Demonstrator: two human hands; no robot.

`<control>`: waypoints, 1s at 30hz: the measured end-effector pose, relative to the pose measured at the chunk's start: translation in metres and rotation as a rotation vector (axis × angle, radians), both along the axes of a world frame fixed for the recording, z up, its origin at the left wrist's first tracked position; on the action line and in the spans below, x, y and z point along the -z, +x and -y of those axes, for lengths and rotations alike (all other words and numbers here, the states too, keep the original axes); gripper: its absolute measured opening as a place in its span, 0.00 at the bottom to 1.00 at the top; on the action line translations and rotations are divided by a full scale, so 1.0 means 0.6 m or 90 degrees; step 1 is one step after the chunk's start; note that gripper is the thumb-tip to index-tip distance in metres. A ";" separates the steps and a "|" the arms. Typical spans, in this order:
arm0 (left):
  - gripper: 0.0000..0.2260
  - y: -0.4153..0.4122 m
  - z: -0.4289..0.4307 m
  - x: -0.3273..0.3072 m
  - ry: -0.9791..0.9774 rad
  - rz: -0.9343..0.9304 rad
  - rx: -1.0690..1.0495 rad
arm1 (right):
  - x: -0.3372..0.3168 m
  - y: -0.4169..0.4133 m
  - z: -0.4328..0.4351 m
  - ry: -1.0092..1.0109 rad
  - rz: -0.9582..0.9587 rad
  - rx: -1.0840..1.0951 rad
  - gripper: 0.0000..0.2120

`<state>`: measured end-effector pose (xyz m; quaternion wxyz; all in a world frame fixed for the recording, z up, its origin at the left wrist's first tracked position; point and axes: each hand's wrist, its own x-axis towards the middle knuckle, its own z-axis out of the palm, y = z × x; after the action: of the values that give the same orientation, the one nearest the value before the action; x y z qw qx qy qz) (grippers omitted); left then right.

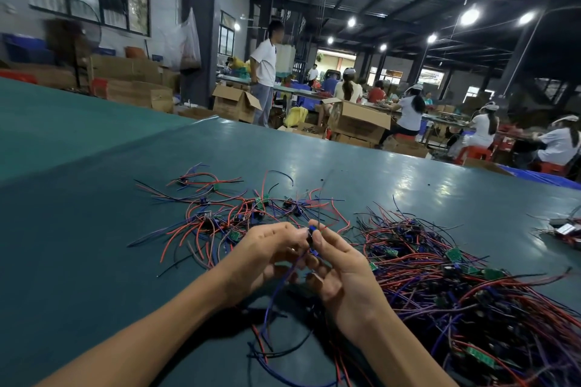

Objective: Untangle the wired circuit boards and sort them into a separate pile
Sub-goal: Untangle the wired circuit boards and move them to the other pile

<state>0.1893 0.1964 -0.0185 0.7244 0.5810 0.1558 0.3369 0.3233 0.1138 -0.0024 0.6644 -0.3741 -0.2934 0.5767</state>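
Note:
Both hands meet above the green table. My left hand and my right hand pinch one small wired circuit board between their fingertips; its blue, red and black wires hang down toward me. A dense tangled pile of wired boards, red, blue and black wires with small green boards, lies to the right. A looser, spread-out pile of wired boards lies beyond and left of my hands.
A small separate cluster of wires and parts sits at the table's right edge. Beyond the far edge stand cardboard boxes, a standing person and several seated workers at other benches.

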 end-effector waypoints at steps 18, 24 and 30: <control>0.05 -0.016 0.019 -0.023 -0.044 -0.046 0.109 | -0.013 0.012 0.010 0.029 0.137 0.050 0.15; 0.11 -0.016 0.020 -0.025 -0.023 -0.047 0.060 | -0.010 0.013 0.012 0.025 0.194 0.049 0.19; 0.08 -0.032 0.019 -0.035 -0.012 -0.096 0.133 | -0.021 0.032 0.007 0.028 0.181 0.146 0.23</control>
<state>0.1703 0.1848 0.0023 0.7471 0.6109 0.1513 0.2137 0.3425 0.1098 0.0102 0.6856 -0.4685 -0.3524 0.4315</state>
